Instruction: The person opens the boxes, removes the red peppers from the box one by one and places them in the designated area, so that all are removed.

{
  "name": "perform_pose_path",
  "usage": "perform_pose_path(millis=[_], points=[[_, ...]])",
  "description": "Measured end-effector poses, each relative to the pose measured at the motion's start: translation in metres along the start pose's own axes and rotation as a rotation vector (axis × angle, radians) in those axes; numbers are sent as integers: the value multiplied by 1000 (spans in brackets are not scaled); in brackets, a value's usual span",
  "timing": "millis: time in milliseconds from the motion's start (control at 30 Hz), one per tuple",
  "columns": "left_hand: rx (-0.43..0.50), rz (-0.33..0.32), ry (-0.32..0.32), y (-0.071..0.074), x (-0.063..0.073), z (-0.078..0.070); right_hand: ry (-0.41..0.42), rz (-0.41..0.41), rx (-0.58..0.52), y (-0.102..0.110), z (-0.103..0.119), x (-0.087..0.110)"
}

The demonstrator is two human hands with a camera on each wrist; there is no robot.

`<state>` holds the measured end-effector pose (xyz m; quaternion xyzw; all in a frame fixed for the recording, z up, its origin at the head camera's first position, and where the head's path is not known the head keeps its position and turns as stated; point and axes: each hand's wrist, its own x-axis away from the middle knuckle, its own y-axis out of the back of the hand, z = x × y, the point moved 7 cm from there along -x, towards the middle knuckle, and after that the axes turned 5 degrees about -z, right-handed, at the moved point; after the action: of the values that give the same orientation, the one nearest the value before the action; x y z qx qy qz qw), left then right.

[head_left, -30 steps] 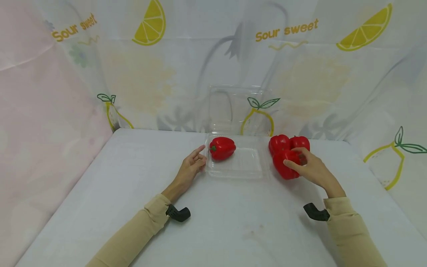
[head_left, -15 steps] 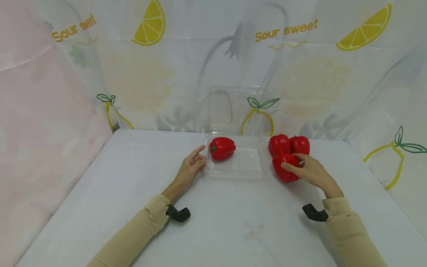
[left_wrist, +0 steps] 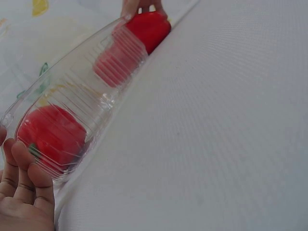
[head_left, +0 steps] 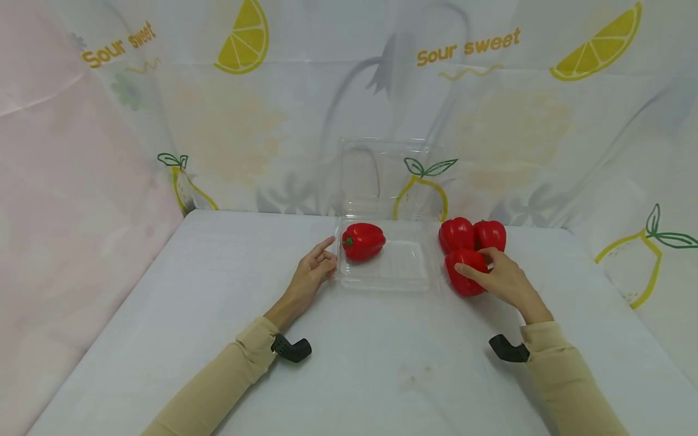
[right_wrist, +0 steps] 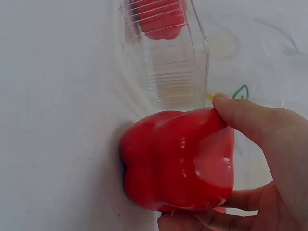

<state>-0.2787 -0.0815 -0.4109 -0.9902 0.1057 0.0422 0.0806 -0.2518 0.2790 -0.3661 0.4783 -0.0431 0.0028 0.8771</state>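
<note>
A clear plastic clamshell box [head_left: 400,260] stands on the white table with its lid raised at the back. One red bell pepper [head_left: 363,242] lies on its side inside, towards the left, its green stem pointing left. My left hand [head_left: 308,278] touches the box's left side with loosely bent fingers; in the left wrist view, fingertips [left_wrist: 36,168] rest along its wall. To the right of the box, my right hand [head_left: 509,281] grips another red bell pepper [right_wrist: 178,159] between thumb and fingers, low over the table or touching it.
Two more red bell peppers, one on the left [head_left: 455,235] and one on the right [head_left: 491,235], sit just behind the gripped one. A fabric backdrop [head_left: 305,109] with lemon prints hangs right behind the table [head_left: 349,363].
My right hand took hold of the front pepper, drew it slightly towards me, then shifted a little left. My left hand and the box stayed in place.
</note>
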Motion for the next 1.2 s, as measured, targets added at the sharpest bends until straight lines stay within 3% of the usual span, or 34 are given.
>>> perform_pose_path(millis=[500, 867, 1200], points=[[1, -8, 1, 1, 0, 0, -37, 7, -48, -7, -7, -3], [2, -1, -8, 0, 1, 1, 33, -29, -82, -7, -1, -3], [-4, -8, -6, 0, 1, 1, 39, -32, -81, -8, -4, -4]])
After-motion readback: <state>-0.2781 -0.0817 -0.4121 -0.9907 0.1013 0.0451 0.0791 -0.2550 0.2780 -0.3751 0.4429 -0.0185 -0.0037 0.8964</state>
